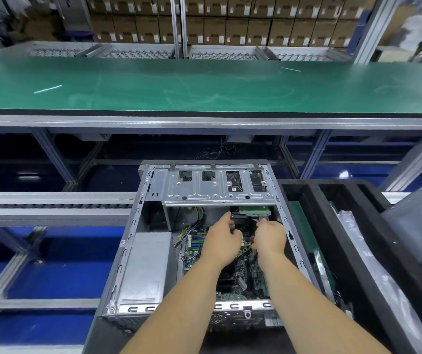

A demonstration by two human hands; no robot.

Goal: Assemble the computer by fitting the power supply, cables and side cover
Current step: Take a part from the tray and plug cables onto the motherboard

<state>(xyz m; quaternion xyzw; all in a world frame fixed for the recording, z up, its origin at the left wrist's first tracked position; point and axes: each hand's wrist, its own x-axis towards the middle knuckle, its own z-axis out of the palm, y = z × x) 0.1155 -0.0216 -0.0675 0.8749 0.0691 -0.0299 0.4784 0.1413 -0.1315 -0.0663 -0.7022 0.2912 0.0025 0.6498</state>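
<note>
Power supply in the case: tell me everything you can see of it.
The power supply is a plain grey metal box, lying flat in the near left corner of the open computer case, against its left wall. Yellow and black cables show by its far right corner. Neither hand touches it.

L hand [224, 235] + R hand [268, 236] | in open case [138, 226] | at cables [261, 217]

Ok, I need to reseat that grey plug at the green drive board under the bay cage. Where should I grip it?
Probably pinch the grey connector by its body, not the cable, coming from the near side below the drive cage. The cage roofs it over, and it plugs into the green board's near edge, where the right hand reaches.
</note>
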